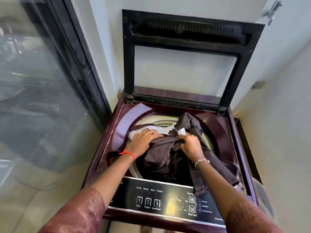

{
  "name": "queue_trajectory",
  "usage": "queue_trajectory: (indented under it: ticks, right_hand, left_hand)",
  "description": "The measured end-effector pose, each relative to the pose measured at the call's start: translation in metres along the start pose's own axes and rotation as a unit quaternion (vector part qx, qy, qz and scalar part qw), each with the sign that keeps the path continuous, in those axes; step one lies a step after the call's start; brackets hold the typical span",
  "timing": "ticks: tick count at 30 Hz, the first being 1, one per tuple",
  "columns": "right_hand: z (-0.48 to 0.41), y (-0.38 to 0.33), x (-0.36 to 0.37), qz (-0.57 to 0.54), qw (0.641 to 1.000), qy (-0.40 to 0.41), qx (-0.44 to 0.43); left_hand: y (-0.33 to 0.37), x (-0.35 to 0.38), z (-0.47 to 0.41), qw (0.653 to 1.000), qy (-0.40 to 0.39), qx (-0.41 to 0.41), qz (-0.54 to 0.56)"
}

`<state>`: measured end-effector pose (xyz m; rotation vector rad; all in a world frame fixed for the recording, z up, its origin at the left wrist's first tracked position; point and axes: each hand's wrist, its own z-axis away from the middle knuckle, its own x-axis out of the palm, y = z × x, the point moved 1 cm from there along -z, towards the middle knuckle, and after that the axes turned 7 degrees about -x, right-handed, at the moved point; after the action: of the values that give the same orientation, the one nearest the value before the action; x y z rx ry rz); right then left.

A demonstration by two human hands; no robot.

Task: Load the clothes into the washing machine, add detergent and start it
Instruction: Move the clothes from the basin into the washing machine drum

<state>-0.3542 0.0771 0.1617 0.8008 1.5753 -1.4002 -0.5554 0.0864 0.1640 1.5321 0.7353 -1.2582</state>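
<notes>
A maroon top-loading washing machine (223, 126) stands with its glass lid (185, 71) raised upright. A dark brown garment (161, 155) is bunched over the drum opening, with one leg trailing over the machine's right front rim. My left hand (143, 140) presses flat on the garment's left side, next to a pale cloth (134, 132). My right hand (191, 145) is closed on a fold of the brown garment near a white label (181, 132). The black control panel (154, 199) with numbered buttons runs along the front.
A dark-framed glass door (50, 81) stands to the left of the machine. White walls close in behind and on the right. A tiled floor (33, 190) lies at lower left. No detergent container is in view.
</notes>
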Motion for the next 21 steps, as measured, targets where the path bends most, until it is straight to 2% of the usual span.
queue_trajectory:
  ticks: [4, 13, 21]
  right_hand:
    - [-0.021, 0.013, 0.029, -0.02, 0.999, -0.002, 0.029]
    - [-0.054, 0.057, 0.09, -0.131, 0.984, -0.113, 0.047]
    - [-0.055, 0.088, 0.124, -0.191, 0.964, -0.159, 0.095]
  left_hand:
    - [-0.015, 0.025, -0.018, 0.999, -0.029, -0.044, 0.001]
    - [-0.033, 0.091, -0.047, 0.983, -0.13, -0.124, -0.026]
    - [-0.037, 0.134, -0.057, 0.954, -0.239, -0.153, 0.093]
